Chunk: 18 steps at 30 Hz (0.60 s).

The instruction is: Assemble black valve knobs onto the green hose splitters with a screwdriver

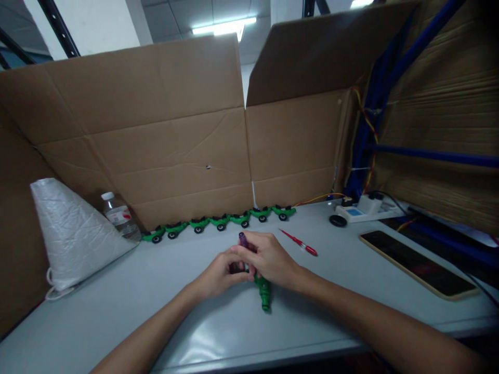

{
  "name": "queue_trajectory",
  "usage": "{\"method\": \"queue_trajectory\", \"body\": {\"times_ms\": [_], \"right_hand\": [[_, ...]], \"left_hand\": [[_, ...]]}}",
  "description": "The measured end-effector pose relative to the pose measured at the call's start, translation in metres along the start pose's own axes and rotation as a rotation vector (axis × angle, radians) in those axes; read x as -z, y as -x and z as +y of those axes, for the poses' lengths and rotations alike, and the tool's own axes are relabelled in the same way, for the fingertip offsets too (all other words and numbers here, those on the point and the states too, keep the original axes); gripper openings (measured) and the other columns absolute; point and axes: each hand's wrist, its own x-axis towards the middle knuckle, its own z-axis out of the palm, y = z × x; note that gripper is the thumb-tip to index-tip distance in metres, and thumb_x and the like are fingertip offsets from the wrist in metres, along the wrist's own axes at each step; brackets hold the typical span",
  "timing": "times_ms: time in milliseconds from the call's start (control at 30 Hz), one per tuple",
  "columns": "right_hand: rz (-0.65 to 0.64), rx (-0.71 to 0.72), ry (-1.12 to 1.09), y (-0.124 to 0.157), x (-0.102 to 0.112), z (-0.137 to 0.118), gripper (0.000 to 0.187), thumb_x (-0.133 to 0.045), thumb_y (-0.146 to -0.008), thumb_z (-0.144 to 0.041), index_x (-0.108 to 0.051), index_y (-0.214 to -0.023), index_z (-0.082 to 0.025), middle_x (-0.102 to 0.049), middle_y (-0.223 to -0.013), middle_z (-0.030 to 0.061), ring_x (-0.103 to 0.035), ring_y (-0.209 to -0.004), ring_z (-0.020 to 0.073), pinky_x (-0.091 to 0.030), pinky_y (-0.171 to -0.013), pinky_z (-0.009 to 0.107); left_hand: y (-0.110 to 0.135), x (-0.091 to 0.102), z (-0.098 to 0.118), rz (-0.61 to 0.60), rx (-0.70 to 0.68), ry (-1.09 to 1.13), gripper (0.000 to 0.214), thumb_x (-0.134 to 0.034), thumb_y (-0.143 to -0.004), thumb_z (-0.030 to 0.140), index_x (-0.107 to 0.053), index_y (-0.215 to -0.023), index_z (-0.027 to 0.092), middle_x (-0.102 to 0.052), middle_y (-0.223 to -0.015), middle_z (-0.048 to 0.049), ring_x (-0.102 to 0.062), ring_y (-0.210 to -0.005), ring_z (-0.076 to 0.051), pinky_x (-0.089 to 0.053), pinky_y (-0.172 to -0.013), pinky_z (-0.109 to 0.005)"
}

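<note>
My left hand (224, 272) is closed around the near side of a green toy vehicle (265, 298), whose narrow end sticks out toward me just above the table. Much of the toy, with a dark part of it, is hidden by my fingers. My right hand (271, 257) is closed too, its thumb and fingers pinching a purple-handled tool (243, 239) held upright over the toy; its lower end is out of sight. Both hands touch each other at the table's middle. A red screwdriver (300, 242) lies to the right of them.
Several green toy vehicles (221, 223) with black wheels stand in a row along the cardboard wall (175, 156). A white bag (74, 234) and a plastic bottle (120, 215) are on the left. At right lie a phone (417, 262), a power strip (370, 208) and a black ring (337, 221).
</note>
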Motion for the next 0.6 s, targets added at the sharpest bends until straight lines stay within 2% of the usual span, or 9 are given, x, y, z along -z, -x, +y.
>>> {"method": "queue_trajectory", "body": {"times_ms": [167,400,500,600], "right_hand": [[-0.123,-0.028,-0.146,-0.002,0.005,0.002,0.026,-0.057,-0.104,-0.041,-0.064,-0.091,-0.020,-0.064,-0.073,-0.0013,-0.058,-0.050,0.0117,-0.042,-0.044,0.022],[-0.300,-0.100,-0.334,-0.005,0.010,0.013,0.039,-0.054,-0.104,-0.056,-0.059,-0.091,-0.020,-0.055,-0.063,-0.0050,-0.050,-0.046,0.0095,-0.039,-0.040,0.019],[-0.305,-0.151,-0.390,-0.008,0.010,0.017,0.045,-0.052,-0.103,-0.062,-0.060,-0.095,-0.018,-0.053,-0.064,-0.0056,-0.047,-0.046,0.0083,-0.038,-0.040,0.018],[-0.238,-0.162,-0.435,-0.009,0.007,0.022,0.052,-0.051,-0.101,-0.069,-0.059,-0.100,-0.019,-0.049,-0.062,-0.0077,-0.043,-0.045,0.0086,-0.035,-0.037,0.017]], "left_hand": [[0.000,0.001,0.007,0.001,-0.016,0.011,0.034,-0.076,-0.093,0.047,-0.078,-0.095,0.013,-0.069,-0.087,-0.0053,-0.061,-0.081,-0.017,-0.050,-0.075,-0.027],[0.001,0.002,0.021,-0.073,-0.077,0.065,0.031,-0.065,-0.102,0.043,-0.081,-0.102,0.015,-0.076,-0.098,-0.0092,-0.066,-0.098,-0.022,-0.051,-0.093,-0.032],[0.001,0.002,0.023,-0.064,-0.062,0.070,0.030,-0.067,-0.101,0.041,-0.080,-0.109,0.016,-0.077,-0.104,-0.0090,-0.066,-0.099,-0.022,-0.051,-0.095,-0.032],[0.000,0.001,0.024,-0.062,-0.074,0.080,0.028,-0.071,-0.098,0.037,-0.078,-0.113,0.015,-0.077,-0.107,-0.0095,-0.067,-0.099,-0.022,-0.051,-0.095,-0.033]]}}
